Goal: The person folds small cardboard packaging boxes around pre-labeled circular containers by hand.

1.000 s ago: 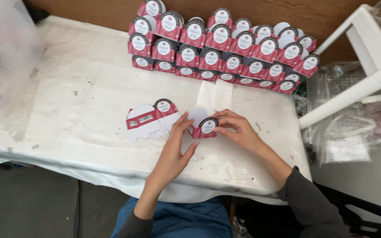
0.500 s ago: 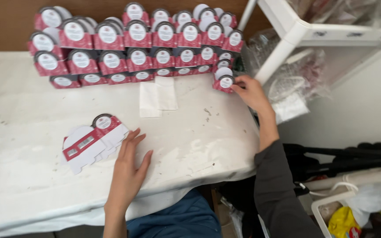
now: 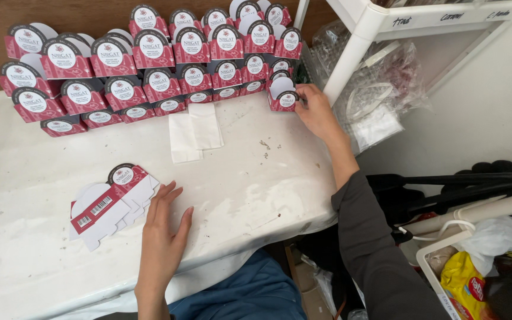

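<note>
Red folded cardboard box [image 3: 283, 95], at my chest a second ago, now gripped by my right hand [image 3: 314, 109] against the stack [image 3: 149, 65]; left hand [image 3: 164, 228] released, flat beside unfolded blanks [image 3: 111, 201]

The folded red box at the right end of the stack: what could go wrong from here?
1. The right hand sets the folded red box against the end of the stacked rows of boxes; these lean on one another, so a nudge might topple some.
2. The box sits near the table's right edge and could slip off.
3. The left hand rests beside the flat unfolded cartons, which fan out loosely and could slide apart.
</note>
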